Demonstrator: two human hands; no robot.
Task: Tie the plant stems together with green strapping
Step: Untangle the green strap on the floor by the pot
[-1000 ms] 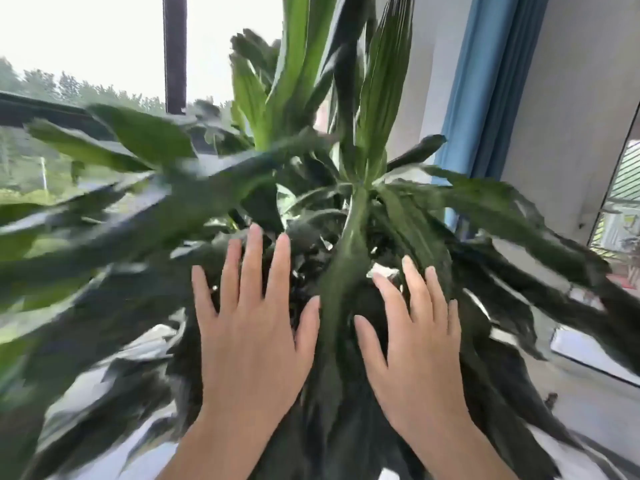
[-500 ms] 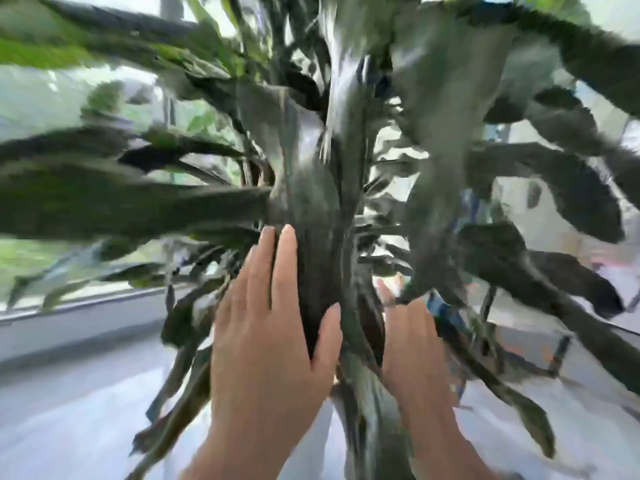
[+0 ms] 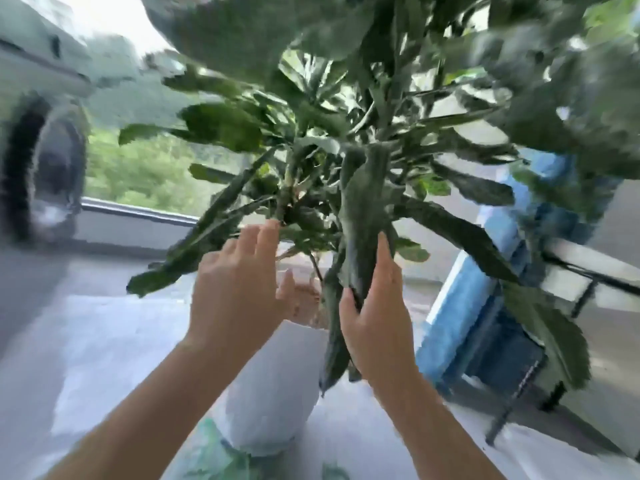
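A leafy plant with thin stems grows from a white pot on a pale floor. My left hand reaches in with straight, spread fingers, its fingertips at the base of the stems above the pot's rim. My right hand holds a long drooping dark leaf between thumb and fingers, just right of the pot. No green strapping shows in view. The picture is blurred by motion.
Broad leaves spread overhead and to both sides. A blue curtain hangs at the right beside a black metal frame. A window sill runs behind the plant. Something green and patterned lies at the pot's foot.
The view has dropped from the plant's crown to below the leaves, so the white pot now shows. My right hand has taken hold of a drooping leaf; both hands moved down toward the stems.
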